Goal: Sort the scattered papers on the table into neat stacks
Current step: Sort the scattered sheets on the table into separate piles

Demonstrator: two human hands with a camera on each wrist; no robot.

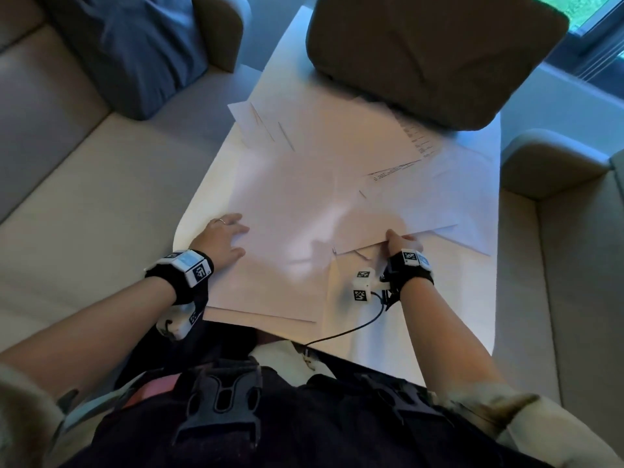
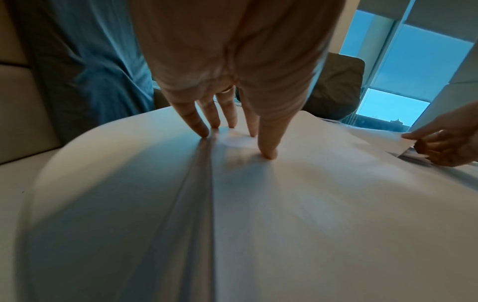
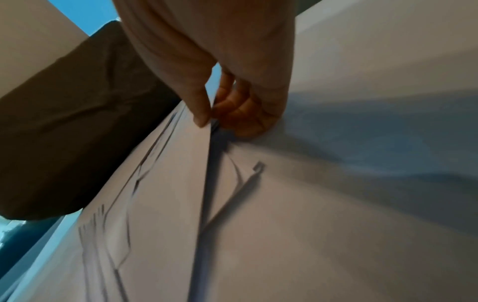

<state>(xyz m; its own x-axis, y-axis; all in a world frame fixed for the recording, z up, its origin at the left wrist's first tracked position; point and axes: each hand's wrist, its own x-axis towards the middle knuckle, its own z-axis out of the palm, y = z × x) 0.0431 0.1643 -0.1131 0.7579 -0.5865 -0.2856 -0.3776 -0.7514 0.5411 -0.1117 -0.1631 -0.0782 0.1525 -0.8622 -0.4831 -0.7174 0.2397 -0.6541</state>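
Left hand (image 1: 221,238), fingers spread flat, presses the near stack (image 1: 270,265) at 7 o'clock on the counter (image 1: 371,346). Right hand (image 1: 401,243) pinches a sheet (image 1: 368,231) at 5 o'clock. Pulling it could drag the loose papers (image 1: 337,140) beyond, toward 12.

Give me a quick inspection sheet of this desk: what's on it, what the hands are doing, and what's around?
Surface: white table, mostly under paper.
Job's things: stack of sheets near the person; loose papers overlapping unevenly farther back.
Clutter: brown cushion resting on the far papers.
Hands: left hand pressing flat on the stack; right hand pinching a sheet's edge.
Cables: black cable from the right wrist device.
Surroundings: beige sofa, blue cushion, window.
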